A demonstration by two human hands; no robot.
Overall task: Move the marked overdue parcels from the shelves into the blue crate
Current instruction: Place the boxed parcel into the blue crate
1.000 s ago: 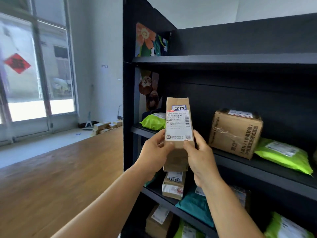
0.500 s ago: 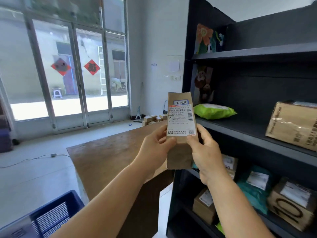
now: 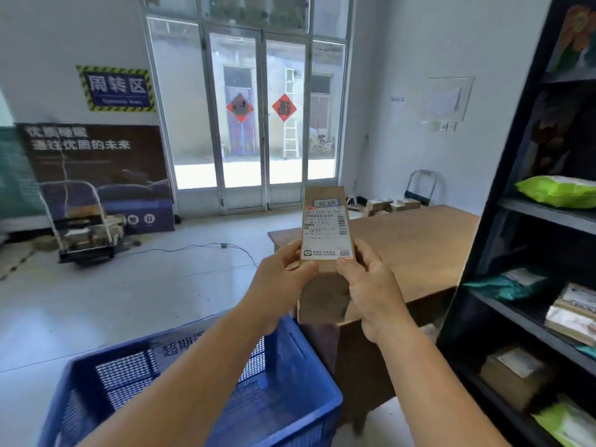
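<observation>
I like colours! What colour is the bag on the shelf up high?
Bright green bag, with a white label on top, seen in the head view.

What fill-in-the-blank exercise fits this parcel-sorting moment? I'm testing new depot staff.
1. The tall brown cardboard parcel is gripped by ____ hands.
2. The blue plastic crate sits on the ____.
3. The bright green plastic mailer lies on a ____.

Missing words: both; floor; shelf
</observation>
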